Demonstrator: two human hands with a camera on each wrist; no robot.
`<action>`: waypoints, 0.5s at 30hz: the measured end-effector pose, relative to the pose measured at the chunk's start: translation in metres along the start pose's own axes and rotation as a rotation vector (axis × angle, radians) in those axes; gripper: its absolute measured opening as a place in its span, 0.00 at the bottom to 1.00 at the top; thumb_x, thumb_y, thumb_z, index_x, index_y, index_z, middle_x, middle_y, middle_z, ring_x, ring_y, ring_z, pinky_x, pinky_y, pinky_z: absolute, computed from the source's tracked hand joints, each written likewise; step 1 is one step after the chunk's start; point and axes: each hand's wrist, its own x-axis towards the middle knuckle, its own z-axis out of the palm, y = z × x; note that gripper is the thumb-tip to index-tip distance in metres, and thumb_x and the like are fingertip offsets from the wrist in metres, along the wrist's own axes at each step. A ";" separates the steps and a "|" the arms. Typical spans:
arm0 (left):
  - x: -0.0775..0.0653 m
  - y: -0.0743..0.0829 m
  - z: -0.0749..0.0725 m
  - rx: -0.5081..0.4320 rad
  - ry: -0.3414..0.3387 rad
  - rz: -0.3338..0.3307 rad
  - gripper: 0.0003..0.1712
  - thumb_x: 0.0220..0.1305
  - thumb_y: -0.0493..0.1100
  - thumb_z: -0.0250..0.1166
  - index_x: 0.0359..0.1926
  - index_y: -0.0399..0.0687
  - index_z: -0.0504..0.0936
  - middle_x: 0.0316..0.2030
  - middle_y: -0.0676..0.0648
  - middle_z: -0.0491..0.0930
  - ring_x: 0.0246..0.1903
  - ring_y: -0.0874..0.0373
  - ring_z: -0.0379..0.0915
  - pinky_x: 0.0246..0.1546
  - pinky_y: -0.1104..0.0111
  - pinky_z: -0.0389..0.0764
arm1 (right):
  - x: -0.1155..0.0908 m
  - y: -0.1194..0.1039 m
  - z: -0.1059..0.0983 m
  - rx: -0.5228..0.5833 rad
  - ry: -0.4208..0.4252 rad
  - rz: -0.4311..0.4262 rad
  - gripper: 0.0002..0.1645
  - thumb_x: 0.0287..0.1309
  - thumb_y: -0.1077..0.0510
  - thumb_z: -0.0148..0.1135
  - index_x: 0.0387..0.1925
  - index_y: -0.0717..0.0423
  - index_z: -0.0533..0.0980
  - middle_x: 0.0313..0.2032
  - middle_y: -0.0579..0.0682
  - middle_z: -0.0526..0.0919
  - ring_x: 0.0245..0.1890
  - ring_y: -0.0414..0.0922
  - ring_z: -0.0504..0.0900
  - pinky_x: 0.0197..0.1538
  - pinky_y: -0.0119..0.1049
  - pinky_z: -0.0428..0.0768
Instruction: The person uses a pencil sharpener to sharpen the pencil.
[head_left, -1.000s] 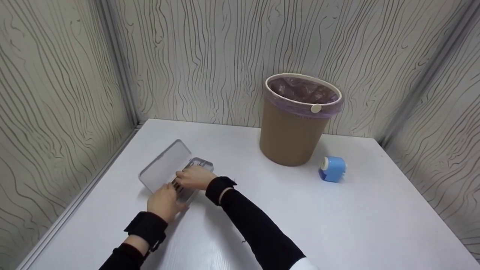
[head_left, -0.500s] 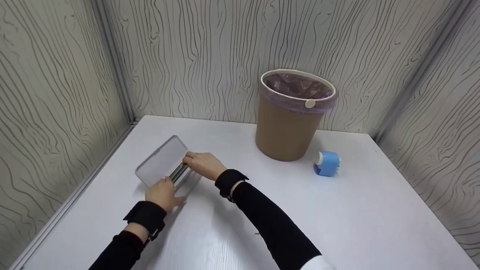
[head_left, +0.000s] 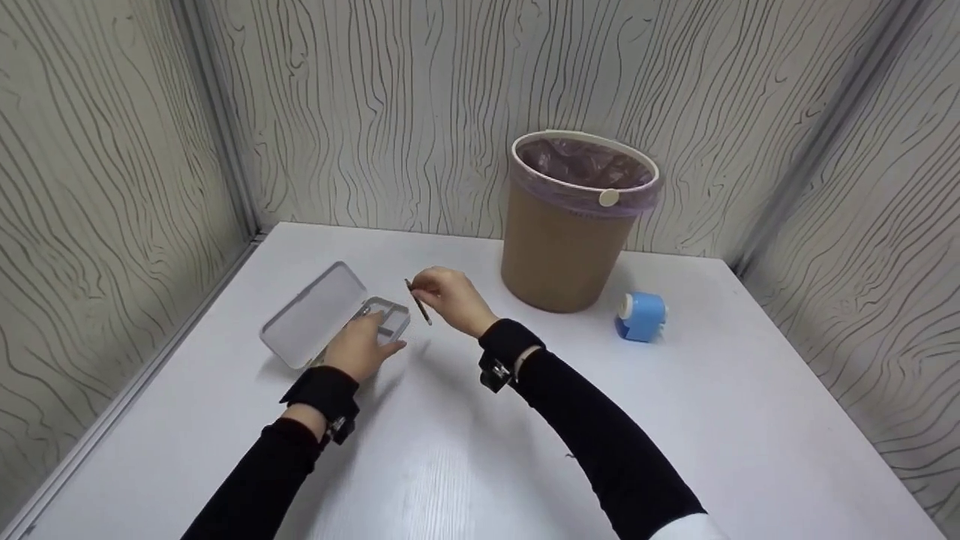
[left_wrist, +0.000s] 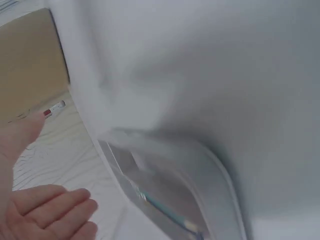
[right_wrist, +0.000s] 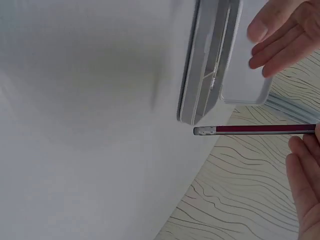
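A light grey pencil case [head_left: 316, 313] lies with its lid raised at the left of the table. Over its tray hovers or rests my left hand [head_left: 356, 347], fingers extended and holding nothing; contact is unclear. To the right of the case, above the table, my right hand [head_left: 454, 300] pinches a pencil [head_left: 420, 302]. In the right wrist view the pencil [right_wrist: 260, 130] has a dark red and grey barrel and an eraser at its free end. A teal stick-like item [left_wrist: 165, 209] lies inside the case in the left wrist view.
A tall brown bin [head_left: 566, 255] with a purple liner stands at the back of the white table [head_left: 465, 480]. Right of it sits a small blue device [head_left: 643, 316] with a white round part. Patterned walls [head_left: 420, 112] enclose the table's back and sides.
My right hand has drawn the pencil out of the case and carried it to the right. My left hand has shifted from the near end of the case further along it.
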 end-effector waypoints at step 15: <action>0.035 0.063 0.053 -0.516 -0.050 -0.004 0.21 0.66 0.40 0.70 0.56 0.32 0.84 0.48 0.34 0.88 0.52 0.41 0.86 0.59 0.51 0.82 | -0.038 0.010 -0.062 0.117 0.061 0.209 0.11 0.67 0.63 0.65 0.45 0.68 0.83 0.46 0.63 0.89 0.49 0.56 0.90 0.57 0.42 0.86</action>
